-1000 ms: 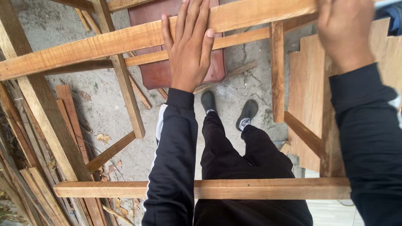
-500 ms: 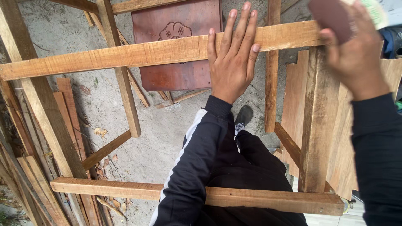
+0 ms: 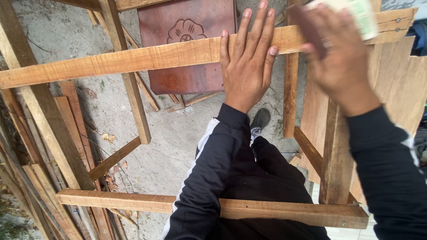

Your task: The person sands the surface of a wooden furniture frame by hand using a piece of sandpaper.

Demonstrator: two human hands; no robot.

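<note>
- Far left I see loose slats (image 3: 31,178) lying on a grey concrete floor (image 3: 75,31), outdoors by the look of it.
- A bare wooden frame (image 3: 133,60) spans my view; its top rail runs left to right.
- Under the rail, a dark red carved panel (image 3: 187,44) lies on the floor.
- My left hand (image 3: 247,62) lies flat on the rail, fingers spread, holding nothing.
- My right hand (image 3: 342,58), blurred, grips a sanding block (image 3: 338,18) at the rail's right end.
- Planks (image 3: 400,98) lean at right.
</note>
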